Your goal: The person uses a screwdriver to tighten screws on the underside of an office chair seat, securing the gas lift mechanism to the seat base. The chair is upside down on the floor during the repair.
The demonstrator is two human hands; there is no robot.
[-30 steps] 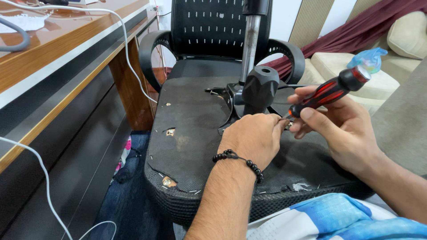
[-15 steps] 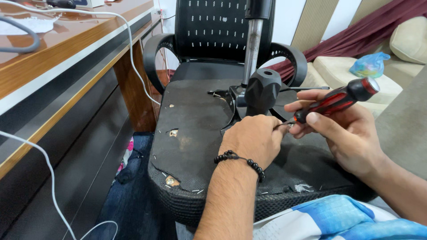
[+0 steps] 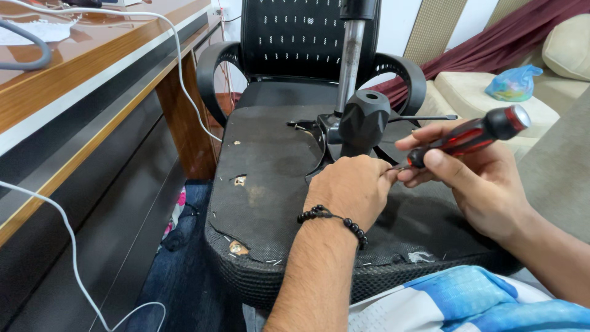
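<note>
Head camera looks down, close over hands.

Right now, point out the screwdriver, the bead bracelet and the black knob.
screwdriver (image 3: 470, 136), head view, red-and-black handle.
bead bracelet (image 3: 332, 216), head view, beads over the wrist.
black knob (image 3: 364, 120), head view, its side face.

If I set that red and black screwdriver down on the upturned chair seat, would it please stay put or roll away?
The screwdriver would probably roll a little: its handle looks round, with a rounded end cap. The chair seat looks rough and roughly level, which should slow it. It seems stiff and fairly light, as the right hand holds it easily in its fingers while the left hand rests on the seat.
</note>
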